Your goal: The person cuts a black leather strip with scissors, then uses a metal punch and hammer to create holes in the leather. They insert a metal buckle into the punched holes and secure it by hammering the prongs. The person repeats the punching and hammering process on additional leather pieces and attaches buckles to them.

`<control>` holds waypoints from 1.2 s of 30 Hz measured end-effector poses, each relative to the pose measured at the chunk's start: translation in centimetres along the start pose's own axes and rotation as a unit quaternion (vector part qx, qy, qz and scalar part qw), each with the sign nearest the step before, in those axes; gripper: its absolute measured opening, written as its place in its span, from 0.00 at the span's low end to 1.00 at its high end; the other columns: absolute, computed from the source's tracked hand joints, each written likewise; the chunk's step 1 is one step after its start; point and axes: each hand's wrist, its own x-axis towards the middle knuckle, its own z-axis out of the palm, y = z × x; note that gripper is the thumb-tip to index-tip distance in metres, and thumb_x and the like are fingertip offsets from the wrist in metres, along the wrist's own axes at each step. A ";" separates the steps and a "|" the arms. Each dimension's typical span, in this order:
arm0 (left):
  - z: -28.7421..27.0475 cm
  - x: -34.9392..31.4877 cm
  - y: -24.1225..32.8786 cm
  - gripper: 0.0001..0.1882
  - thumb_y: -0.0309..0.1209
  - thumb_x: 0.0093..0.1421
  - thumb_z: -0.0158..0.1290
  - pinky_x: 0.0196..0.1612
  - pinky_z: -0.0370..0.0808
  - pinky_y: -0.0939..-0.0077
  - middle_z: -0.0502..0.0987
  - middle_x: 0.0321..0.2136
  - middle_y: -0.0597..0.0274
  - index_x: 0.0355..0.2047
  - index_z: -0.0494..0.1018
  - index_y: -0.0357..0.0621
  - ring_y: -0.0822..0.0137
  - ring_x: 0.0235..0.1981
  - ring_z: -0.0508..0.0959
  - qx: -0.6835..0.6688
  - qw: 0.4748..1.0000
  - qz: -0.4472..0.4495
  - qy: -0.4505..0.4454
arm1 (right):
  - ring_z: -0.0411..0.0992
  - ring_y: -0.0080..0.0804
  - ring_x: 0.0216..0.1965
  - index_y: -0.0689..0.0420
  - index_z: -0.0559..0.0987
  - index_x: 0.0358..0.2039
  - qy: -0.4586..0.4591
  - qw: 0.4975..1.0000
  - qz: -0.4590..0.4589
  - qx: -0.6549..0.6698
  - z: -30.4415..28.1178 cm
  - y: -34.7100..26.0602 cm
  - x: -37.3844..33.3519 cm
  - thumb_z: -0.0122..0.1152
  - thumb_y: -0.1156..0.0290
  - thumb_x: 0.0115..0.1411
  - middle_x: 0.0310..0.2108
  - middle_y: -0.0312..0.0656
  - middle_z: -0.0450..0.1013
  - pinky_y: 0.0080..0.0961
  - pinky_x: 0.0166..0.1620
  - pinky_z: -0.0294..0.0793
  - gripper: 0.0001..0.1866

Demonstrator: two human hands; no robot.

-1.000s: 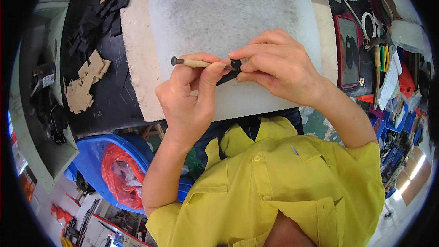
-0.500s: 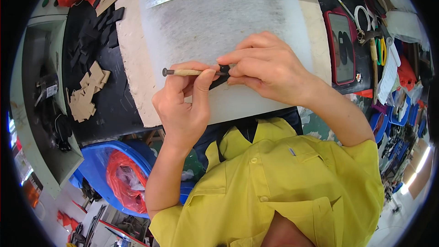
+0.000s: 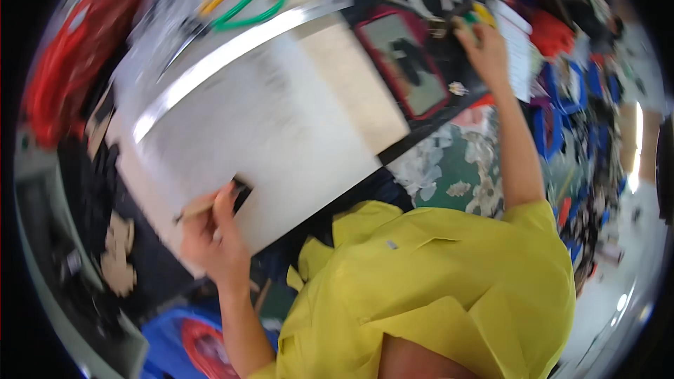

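Observation:
My left hand (image 3: 223, 249) is closed around a slim wooden-handled hand tool (image 3: 199, 205), low over the left side of the pale work sheet (image 3: 281, 168). At its fingertips is a small flat black piece (image 3: 242, 194); the tool's working tip cannot be made out. Far to the right, my right hand (image 3: 489, 56) reaches among the tools at the table's edge. Its blurred fingers are at the yellow and green handles (image 3: 483, 14) of what look like scissors. Whether they grip these I cannot tell.
A steel ruler (image 3: 232, 52) crosses the sheet's far side. Behind it lie green-handled scissors (image 3: 253, 10) and a clear plastic bag (image 3: 165, 17). A red-framed phone (image 3: 407, 63) lies right of the sheet. Tan cut pieces (image 3: 118, 256) are at left, above a blue tub (image 3: 165, 340).
My right hand has left the black piece and swung far right to the tools. My left hand still holds the wooden-handled tool and black piece. The whole view has turned.

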 end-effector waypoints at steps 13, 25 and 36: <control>-0.3 -0.4 -0.8 0.05 0.21 0.60 0.56 0.33 0.79 0.80 0.81 0.28 0.54 0.33 0.71 0.31 0.68 0.29 0.83 -0.012 0.997 0.059 0.040 | 0.68 0.15 0.24 0.61 0.77 0.44 -0.141 0.933 0.057 0.326 -10.8 -14.1 -0.6 0.60 0.58 0.63 0.27 0.37 0.76 0.14 0.26 0.66 0.18; -0.3 0.1 -1.0 0.07 0.21 0.60 0.57 0.32 0.80 0.80 0.81 0.30 0.55 0.30 0.69 0.33 0.69 0.29 0.83 -0.002 0.995 0.095 0.029 | 0.72 0.29 0.22 0.58 0.78 0.50 -0.252 0.842 -0.367 0.304 -11.2 -27.6 -3.9 0.70 0.77 0.51 0.32 0.42 0.77 0.21 0.26 0.70 0.24; -0.8 0.3 -0.9 0.05 0.22 0.65 0.49 0.35 0.80 0.77 0.80 0.31 0.53 0.36 0.67 0.32 0.66 0.32 0.83 -0.063 0.997 0.038 0.000 | 0.70 0.32 0.26 0.49 0.81 0.46 -0.048 0.928 -0.322 0.182 -6.4 -26.7 -3.3 0.72 0.69 0.44 0.26 0.33 0.71 0.26 0.30 0.69 0.25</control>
